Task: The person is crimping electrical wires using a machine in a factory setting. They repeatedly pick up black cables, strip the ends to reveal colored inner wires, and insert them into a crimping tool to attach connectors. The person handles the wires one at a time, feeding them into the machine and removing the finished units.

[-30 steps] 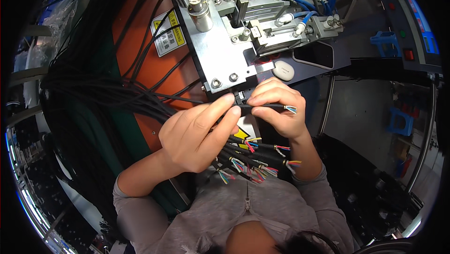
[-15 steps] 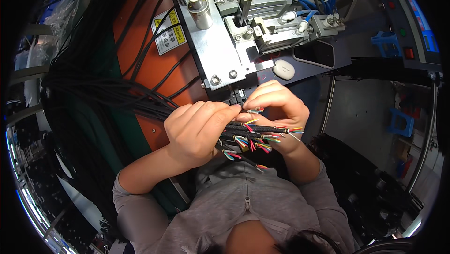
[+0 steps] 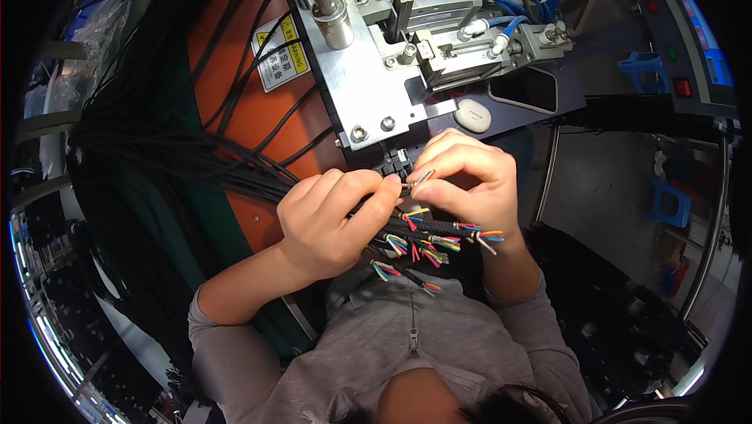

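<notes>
The slim black cable with a dark sleeve [image 3: 406,186] sits between the two hands, its stub just past the fingertips of the left hand [image 3: 337,224] and its thin multicoloured plastic-coated wires [image 3: 425,176] at the fingertips of the right hand [image 3: 474,177]. It should be light and bendable, the sleeve fairly firm and grippy, the bare-looking wire ends softer, springy and easily bent or nicked; the sleeve close behind the wires looks the safest place to pinch, with only a gentle touch on the wires themselves. The left hand is closed, thumb and forefinger pressed together on the sleeved end, other fingers curled. The right hand has its thumb and forefinger brought together about the wires, the other fingers loosely bent above; how firmly they press cannot be told. Just below and right of the left hand lies a cluster of black braided cable ends with fanned coloured wires [image 3: 439,228], and a thick bundle of long black cables [image 3: 211,158] runs off to its left. Just beyond both hands' fingertips is a small black block [image 3: 393,162], near the silvery flat metal plate [image 3: 368,87].
</notes>
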The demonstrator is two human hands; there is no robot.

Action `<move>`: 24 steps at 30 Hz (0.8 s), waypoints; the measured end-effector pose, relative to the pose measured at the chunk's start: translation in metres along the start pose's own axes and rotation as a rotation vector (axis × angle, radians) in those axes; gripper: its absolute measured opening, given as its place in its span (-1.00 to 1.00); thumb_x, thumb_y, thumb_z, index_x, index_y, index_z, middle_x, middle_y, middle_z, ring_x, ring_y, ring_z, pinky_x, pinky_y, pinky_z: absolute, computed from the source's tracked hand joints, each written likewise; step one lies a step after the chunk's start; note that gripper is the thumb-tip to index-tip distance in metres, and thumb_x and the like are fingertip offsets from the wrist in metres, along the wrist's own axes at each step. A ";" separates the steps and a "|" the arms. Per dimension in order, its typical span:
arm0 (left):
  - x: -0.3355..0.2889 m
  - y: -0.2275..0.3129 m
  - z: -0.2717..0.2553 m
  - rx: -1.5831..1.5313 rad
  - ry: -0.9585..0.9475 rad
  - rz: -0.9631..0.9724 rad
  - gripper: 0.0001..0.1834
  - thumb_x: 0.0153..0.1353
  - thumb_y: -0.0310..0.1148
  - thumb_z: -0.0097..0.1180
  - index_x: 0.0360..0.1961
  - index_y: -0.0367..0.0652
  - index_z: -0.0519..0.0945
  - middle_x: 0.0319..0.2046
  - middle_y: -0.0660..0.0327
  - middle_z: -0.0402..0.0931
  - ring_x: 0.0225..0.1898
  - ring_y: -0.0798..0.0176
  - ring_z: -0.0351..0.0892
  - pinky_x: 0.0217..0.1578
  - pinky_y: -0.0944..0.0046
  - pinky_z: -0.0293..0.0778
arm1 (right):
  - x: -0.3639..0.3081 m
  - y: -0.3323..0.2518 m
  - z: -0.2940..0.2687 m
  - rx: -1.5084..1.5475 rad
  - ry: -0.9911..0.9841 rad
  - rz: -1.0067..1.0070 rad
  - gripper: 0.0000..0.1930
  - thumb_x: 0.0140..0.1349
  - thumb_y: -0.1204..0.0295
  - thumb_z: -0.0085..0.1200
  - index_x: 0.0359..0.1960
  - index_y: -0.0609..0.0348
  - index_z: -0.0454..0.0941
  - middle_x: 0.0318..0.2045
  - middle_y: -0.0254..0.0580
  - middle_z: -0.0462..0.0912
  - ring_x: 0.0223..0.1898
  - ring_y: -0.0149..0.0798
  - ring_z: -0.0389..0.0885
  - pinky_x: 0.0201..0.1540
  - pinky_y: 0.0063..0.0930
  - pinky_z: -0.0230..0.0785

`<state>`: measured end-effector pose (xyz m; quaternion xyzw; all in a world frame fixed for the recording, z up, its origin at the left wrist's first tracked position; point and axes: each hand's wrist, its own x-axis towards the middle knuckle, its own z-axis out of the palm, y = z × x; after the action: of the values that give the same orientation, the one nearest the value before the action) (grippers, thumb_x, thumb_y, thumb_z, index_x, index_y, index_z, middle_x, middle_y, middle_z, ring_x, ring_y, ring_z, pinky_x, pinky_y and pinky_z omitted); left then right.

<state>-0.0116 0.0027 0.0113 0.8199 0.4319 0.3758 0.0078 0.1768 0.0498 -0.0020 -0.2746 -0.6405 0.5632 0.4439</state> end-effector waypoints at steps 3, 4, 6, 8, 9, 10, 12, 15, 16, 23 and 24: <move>0.000 0.001 0.002 0.009 -0.008 -0.008 -0.79 -0.11 -0.43 0.17 -0.37 -0.20 0.61 -0.49 0.31 0.47 -0.60 0.39 0.41 -0.65 0.41 0.24 | -0.001 -0.006 0.003 0.165 0.096 0.157 -0.89 -0.05 0.62 0.30 -0.47 0.30 0.62 -0.46 -0.17 0.62 -0.38 -0.39 0.57 -0.28 -0.56 0.40; 0.000 0.001 0.002 0.011 -0.009 -0.011 -0.79 -0.11 -0.44 0.16 -0.37 -0.20 0.61 -0.49 0.31 0.46 -0.59 0.39 0.42 -0.65 0.41 0.25 | -0.002 -0.008 0.005 0.220 0.130 0.197 -0.90 -0.05 0.62 0.31 -0.49 0.30 0.61 -0.47 -0.17 0.62 -0.38 -0.40 0.57 -0.28 -0.57 0.40; 0.001 0.002 0.002 0.009 -0.029 -0.033 -0.79 -0.11 -0.44 0.16 -0.36 -0.19 0.61 -0.50 0.32 0.45 -0.59 0.39 0.42 -0.65 0.41 0.25 | -0.002 -0.008 0.009 0.110 0.183 0.150 -0.88 -0.08 0.61 0.32 -0.51 0.29 0.60 -0.50 -0.19 0.60 -0.42 -0.38 0.56 -0.33 -0.56 0.37; 0.001 0.004 0.003 0.014 -0.042 -0.044 -0.80 -0.10 -0.45 0.16 -0.36 -0.19 0.60 -0.51 0.32 0.43 -0.59 0.39 0.42 -0.65 0.41 0.25 | -0.004 -0.004 0.011 -0.156 0.218 0.022 -0.87 -0.09 0.60 0.32 -0.50 0.29 0.60 -0.52 -0.19 0.60 -0.45 -0.37 0.55 -0.35 -0.55 0.36; 0.001 0.004 0.003 0.021 -0.045 -0.045 -0.79 -0.10 -0.45 0.16 -0.36 -0.19 0.60 -0.52 0.32 0.42 -0.59 0.39 0.41 -0.65 0.41 0.25 | -0.002 -0.004 0.011 -0.272 0.219 -0.076 -0.85 -0.11 0.58 0.32 -0.50 0.27 0.58 -0.55 -0.19 0.58 -0.50 -0.30 0.54 -0.38 -0.52 0.32; 0.002 0.004 0.004 0.027 -0.049 -0.047 -0.79 -0.10 -0.45 0.16 -0.35 -0.19 0.60 -0.52 0.32 0.41 -0.59 0.39 0.41 -0.65 0.42 0.25 | -0.001 -0.005 0.011 -0.355 0.207 -0.127 -0.85 -0.11 0.57 0.32 -0.51 0.26 0.57 -0.55 -0.18 0.57 -0.50 -0.29 0.53 -0.38 -0.50 0.32; 0.002 0.005 0.004 0.087 -0.065 -0.032 -0.79 -0.11 -0.46 0.17 -0.36 -0.20 0.59 -0.53 0.33 0.40 -0.59 0.41 0.41 -0.66 0.43 0.24 | 0.000 -0.007 0.010 -0.520 0.181 -0.230 -0.84 -0.11 0.56 0.32 -0.52 0.25 0.55 -0.55 -0.17 0.57 -0.50 -0.26 0.51 -0.39 -0.47 0.31; 0.002 0.007 0.004 0.122 -0.077 -0.025 -0.78 -0.11 -0.46 0.17 -0.35 -0.20 0.60 -0.53 0.34 0.39 -0.58 0.42 0.40 -0.66 0.44 0.24 | 0.001 -0.009 0.000 -0.478 0.046 -0.056 -0.84 -0.06 0.52 0.29 -0.51 0.23 0.52 -0.55 -0.16 0.52 -0.50 -0.22 0.46 -0.40 -0.43 0.28; 0.002 0.007 0.003 0.126 -0.079 -0.027 -0.77 -0.12 -0.46 0.17 -0.34 -0.20 0.60 -0.53 0.34 0.39 -0.58 0.43 0.40 -0.66 0.44 0.24 | 0.001 -0.010 -0.004 -0.456 -0.007 0.019 -0.85 -0.04 0.51 0.28 -0.51 0.23 0.51 -0.55 -0.16 0.51 -0.51 -0.22 0.45 -0.40 -0.43 0.28; -0.006 0.007 0.007 0.171 -0.124 0.023 -0.69 -0.11 -0.45 0.14 -0.25 -0.13 0.64 -0.53 0.38 0.38 -0.60 0.46 0.34 -0.67 0.47 0.16 | -0.008 0.010 -0.021 0.150 -0.091 0.483 -0.87 0.14 0.46 0.22 -0.41 0.25 0.54 -0.54 -0.46 0.45 -0.47 -0.64 0.37 -0.44 -0.72 0.19; -0.006 0.007 0.008 0.171 -0.124 0.028 -0.69 -0.11 -0.44 0.13 -0.24 -0.13 0.64 -0.54 0.38 0.37 -0.60 0.46 0.32 -0.67 0.47 0.15 | -0.008 0.012 -0.021 0.157 -0.081 0.477 -0.88 0.15 0.46 0.22 -0.40 0.25 0.55 -0.54 -0.46 0.46 -0.47 -0.64 0.37 -0.44 -0.72 0.19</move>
<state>-0.0039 -0.0033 0.0036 0.8451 0.4497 0.2861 -0.0409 0.1971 0.0550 -0.0161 -0.3601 -0.5291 0.7105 0.2924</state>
